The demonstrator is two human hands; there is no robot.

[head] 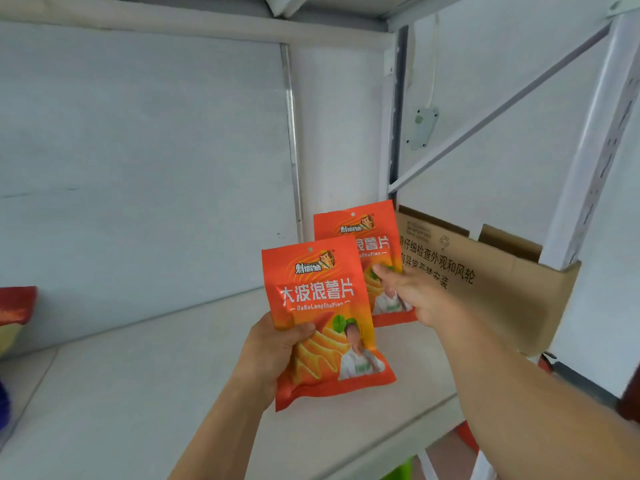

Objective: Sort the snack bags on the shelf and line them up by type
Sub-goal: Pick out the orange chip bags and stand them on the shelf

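Left hand [277,344] is gripping an orange chip bag [322,320] by its lower left edge, thumb across the front, holding it upright above the white shelf [138,393]. Right hand [412,296] pinches a second, matching orange bag [363,237] just behind and up-right of the first one; its bottom edge looks like it touches the shelf, hard to say though. A printed cardboard box [491,282] sits right beside the right hand. Far off to the left of the left hand, a red bag [17,304] pokes in at the frame edge.

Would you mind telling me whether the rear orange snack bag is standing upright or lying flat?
Upright: the rear orange snack bag shows its hang hole on top, gripped by the right hand.
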